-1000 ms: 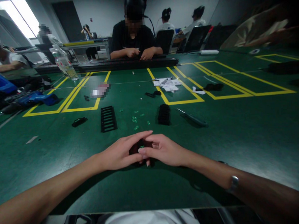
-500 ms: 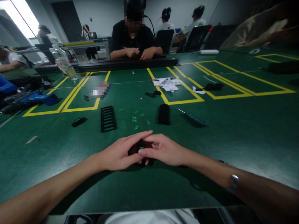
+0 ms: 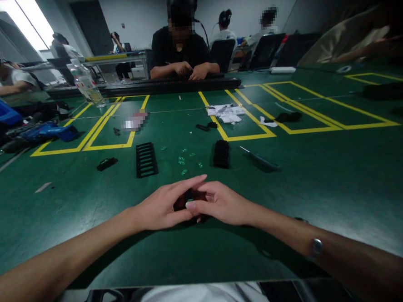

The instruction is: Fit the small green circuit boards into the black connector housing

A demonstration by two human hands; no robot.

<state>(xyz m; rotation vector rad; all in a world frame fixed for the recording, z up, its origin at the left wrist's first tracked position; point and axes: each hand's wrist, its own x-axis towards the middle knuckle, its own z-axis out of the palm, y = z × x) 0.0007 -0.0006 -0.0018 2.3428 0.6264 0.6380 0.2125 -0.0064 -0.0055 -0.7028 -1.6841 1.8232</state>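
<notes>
My left hand (image 3: 164, 207) and my right hand (image 3: 227, 203) meet over the near part of the green table. Between them is a dark part (image 3: 179, 203), mostly covered by my fingers. A bit of small green circuit board (image 3: 190, 200) shows at my right thumb tip, which presses beside it. My left fingers arch over the top, with the thumb below the dark part. Just beyond my hands lie several small green circuit boards (image 3: 181, 160). A slotted black tray (image 3: 146, 160) is to their left and a stack of black parts (image 3: 221, 154) to their right.
A screwdriver (image 3: 259, 159) lies at the right, a black part (image 3: 107, 163) at the left. Farther off are crumpled white paper (image 3: 225, 113), a plastic bottle (image 3: 87, 83) and blue tools (image 3: 50, 132). A co-worker (image 3: 183, 47) sits across the table.
My hands stay almost in place. The right thumb has shifted slightly, and less of the green circuit board shows beside it.
</notes>
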